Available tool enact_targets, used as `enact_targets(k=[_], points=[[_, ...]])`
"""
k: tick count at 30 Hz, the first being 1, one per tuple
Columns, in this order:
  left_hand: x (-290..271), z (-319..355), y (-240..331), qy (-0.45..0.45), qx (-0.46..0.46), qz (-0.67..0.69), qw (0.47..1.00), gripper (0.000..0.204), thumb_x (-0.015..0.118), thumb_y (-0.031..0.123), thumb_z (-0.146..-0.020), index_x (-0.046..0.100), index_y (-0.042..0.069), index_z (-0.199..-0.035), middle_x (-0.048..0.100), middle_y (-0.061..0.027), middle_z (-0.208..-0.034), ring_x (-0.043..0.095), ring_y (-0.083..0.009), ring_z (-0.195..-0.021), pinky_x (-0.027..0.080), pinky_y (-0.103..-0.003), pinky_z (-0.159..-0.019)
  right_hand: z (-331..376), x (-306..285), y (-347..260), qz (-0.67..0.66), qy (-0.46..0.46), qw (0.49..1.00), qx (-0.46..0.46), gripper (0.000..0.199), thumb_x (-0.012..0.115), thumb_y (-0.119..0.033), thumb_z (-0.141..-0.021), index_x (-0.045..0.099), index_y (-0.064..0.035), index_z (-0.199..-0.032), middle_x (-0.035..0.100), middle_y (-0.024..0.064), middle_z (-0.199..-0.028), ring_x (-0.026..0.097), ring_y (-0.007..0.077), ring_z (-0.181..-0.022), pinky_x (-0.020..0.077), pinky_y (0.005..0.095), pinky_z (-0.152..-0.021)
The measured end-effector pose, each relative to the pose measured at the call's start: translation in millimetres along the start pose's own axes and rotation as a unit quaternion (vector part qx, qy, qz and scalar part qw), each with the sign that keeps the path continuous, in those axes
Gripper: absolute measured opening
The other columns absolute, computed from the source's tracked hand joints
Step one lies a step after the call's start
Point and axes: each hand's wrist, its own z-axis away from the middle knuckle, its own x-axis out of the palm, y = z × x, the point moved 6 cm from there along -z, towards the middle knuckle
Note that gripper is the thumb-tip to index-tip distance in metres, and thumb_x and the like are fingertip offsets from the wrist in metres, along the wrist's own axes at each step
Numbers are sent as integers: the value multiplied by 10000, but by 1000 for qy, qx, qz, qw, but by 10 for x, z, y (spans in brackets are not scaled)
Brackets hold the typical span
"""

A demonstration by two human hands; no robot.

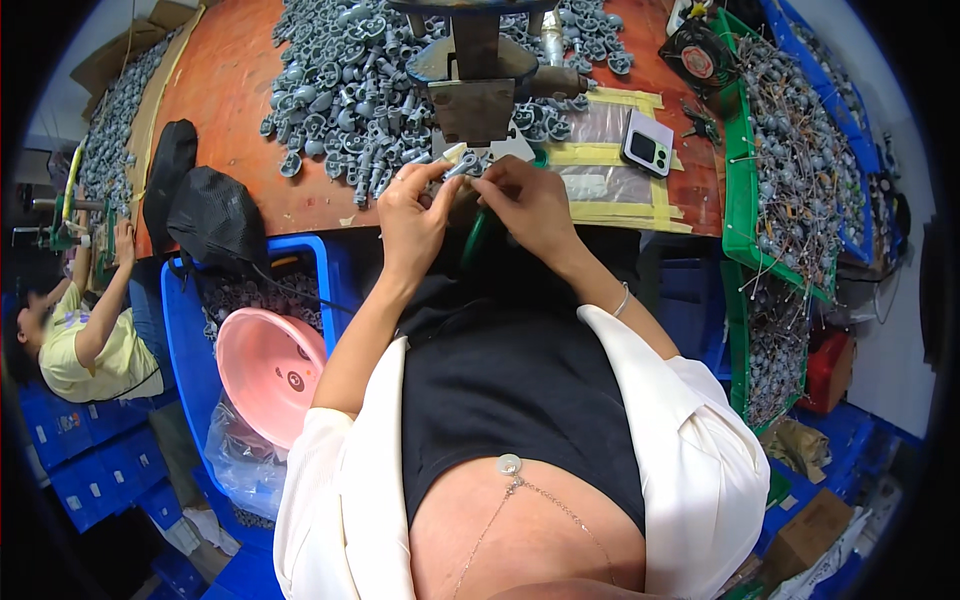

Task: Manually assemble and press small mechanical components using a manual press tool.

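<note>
My left hand (415, 212) is at the table's near edge with thumb and forefinger pinched on a small grey plastic part (464, 163). Close by on its right, my right hand (532, 208) has its fingers bent together near the same part. Whatever those right fingers hold is too small to make out. Just beyond both hands stands the steel head of a bench press (474, 112), above a light metal plate (512, 147). A heap of similar grey plastic parts (345, 85) spreads behind and to the left of my left hand.
A phone (647, 143) lies right of taped plastic sheeting (605, 187), near a small black fan (697, 56). Green trays (740, 150) of wired parts line the right. At left are a black bag (214, 215), a blue crate (185, 345), a pink basin (262, 365) and a co-worker (90, 345).
</note>
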Motion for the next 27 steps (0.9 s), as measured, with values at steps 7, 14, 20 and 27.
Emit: enact_targets(k=[7,14,20,27], points=[[53,-208,-8,-44,33,-39,998,210,711,47,-715,704,64,-925,580,-89,-730,527,-180,-603,407,-304,-541,-74,-59,-166,224,44,971,-71,174,684,-236,-777,620,-76,-760,628,100,-665,626,302,-653,474,416,-590],[19,-106,120,-28,73,-127,989,178,708,38,-703,703,81,-875,570,-95,-777,597,-272,-731,475,-354,-645,-123,-58,-44,279,-3,959,-41,236,703,-286,-777,636,-65,-731,650,113,-670,643,292,-638,500,383,-597],[-33,4,131,28,55,-128,990,150,711,71,-705,700,109,-850,558,-83,-801,608,-257,-703,486,-372,-640,-726,-781,53,54,20,998,-5,173,578,-179,-885,620,-13,-864,589,-12,-770,533,75,-672,416,241,-574],[39,-33,149,20,55,-105,993,111,669,68,-737,695,81,-844,555,-108,-812,603,-288,-716,476,-388,-648,-1818,-1258,-847,-286,35,953,-97,280,557,-136,-924,547,6,-1166,618,5,-915,463,25,-647,368,184,-562]])
